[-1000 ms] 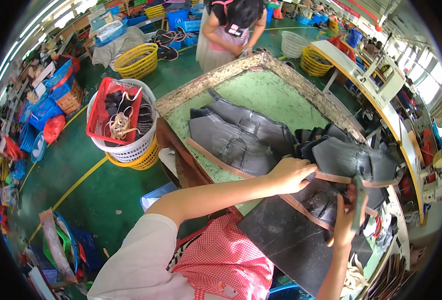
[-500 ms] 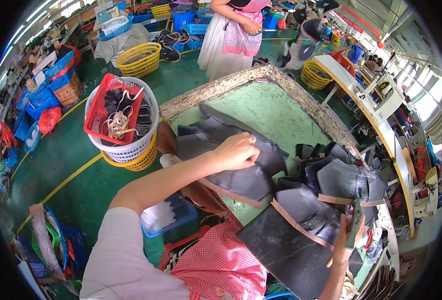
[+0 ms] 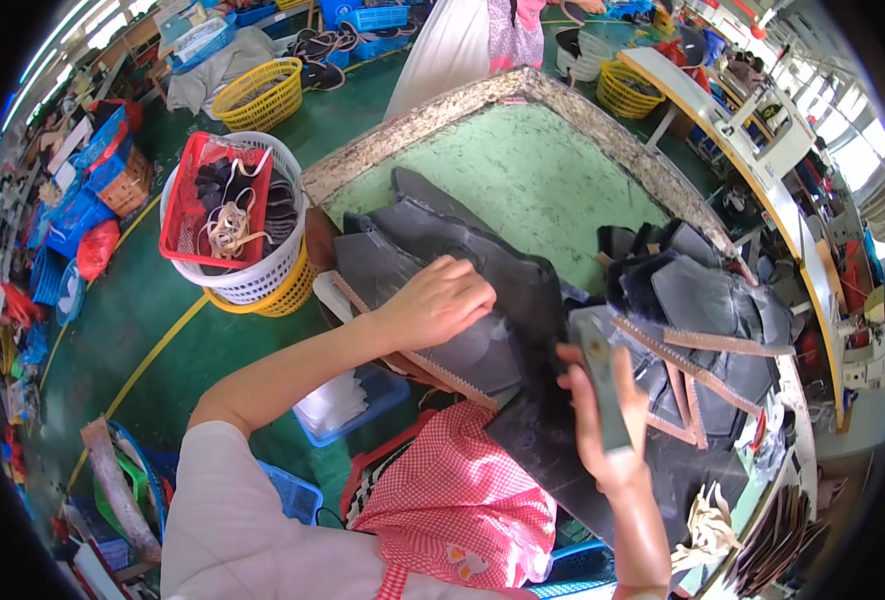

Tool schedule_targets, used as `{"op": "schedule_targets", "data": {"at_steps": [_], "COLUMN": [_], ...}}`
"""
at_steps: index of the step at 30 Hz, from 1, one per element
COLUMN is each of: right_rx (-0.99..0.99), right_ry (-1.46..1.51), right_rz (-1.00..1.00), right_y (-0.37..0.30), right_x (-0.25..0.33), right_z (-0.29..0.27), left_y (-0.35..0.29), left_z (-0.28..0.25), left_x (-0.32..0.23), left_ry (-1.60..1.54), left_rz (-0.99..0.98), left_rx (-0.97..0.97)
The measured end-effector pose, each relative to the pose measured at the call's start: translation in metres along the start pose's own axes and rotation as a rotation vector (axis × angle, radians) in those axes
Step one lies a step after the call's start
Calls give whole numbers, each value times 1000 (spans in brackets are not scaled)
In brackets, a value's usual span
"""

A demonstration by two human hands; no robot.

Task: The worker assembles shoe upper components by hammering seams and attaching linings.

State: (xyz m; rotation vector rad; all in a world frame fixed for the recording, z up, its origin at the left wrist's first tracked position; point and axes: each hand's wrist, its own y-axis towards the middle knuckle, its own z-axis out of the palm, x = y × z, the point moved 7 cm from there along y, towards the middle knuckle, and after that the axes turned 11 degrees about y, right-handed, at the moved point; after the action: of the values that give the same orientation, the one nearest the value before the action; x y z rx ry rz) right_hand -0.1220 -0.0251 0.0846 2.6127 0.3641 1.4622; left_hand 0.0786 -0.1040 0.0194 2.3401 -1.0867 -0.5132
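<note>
My left hand (image 3: 436, 302) is curled closed on top of dark shoe-upper pieces (image 3: 482, 255) spread over the green tabletop; anything inside its fingers is hidden. My right hand (image 3: 610, 425) grips a flat grey-green hand tool (image 3: 602, 385) with a round rivet near its upper end; its exact kind is unclear. The tool stands over a black board (image 3: 552, 455) at the table's near edge. To its right lies a heap of similar dark pieces (image 3: 697, 300), with brown serrated-edged strips (image 3: 712, 342) along their borders.
A raised, worn rim (image 3: 412, 135) borders the table. Left of it, a red basket (image 3: 187, 195) sits in stacked white and yellow baskets. Pale straps (image 3: 707, 528) hang at the near right corner. Another person (image 3: 462, 50) stands beyond the table. Sewing machines (image 3: 777, 140) line the right.
My right hand has moved up and left with the tool, from the board's right side to beside the spread pieces. My left hand stays on the pieces. The serrated-edged pieces have shifted right.
</note>
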Motion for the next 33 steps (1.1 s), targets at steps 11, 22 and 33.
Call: {"op": "schedule_targets", "data": {"at_steps": [11,22,33], "right_rx": [-125,-547,-645], "right_ry": [-14,91,-385], "right_rz": [-225,-58,-94], "right_y": [63,-20,40], "right_x": [-50,-62,-122], "right_z": [-83,-159,-180], "left_y": [61,131,182], "left_z": [6,117,129], "left_x": [-78,-141,-98], "left_ry": [-137,-33,-58], "left_rz": [225,253,192], "left_rx": [-150,-71,80]}}
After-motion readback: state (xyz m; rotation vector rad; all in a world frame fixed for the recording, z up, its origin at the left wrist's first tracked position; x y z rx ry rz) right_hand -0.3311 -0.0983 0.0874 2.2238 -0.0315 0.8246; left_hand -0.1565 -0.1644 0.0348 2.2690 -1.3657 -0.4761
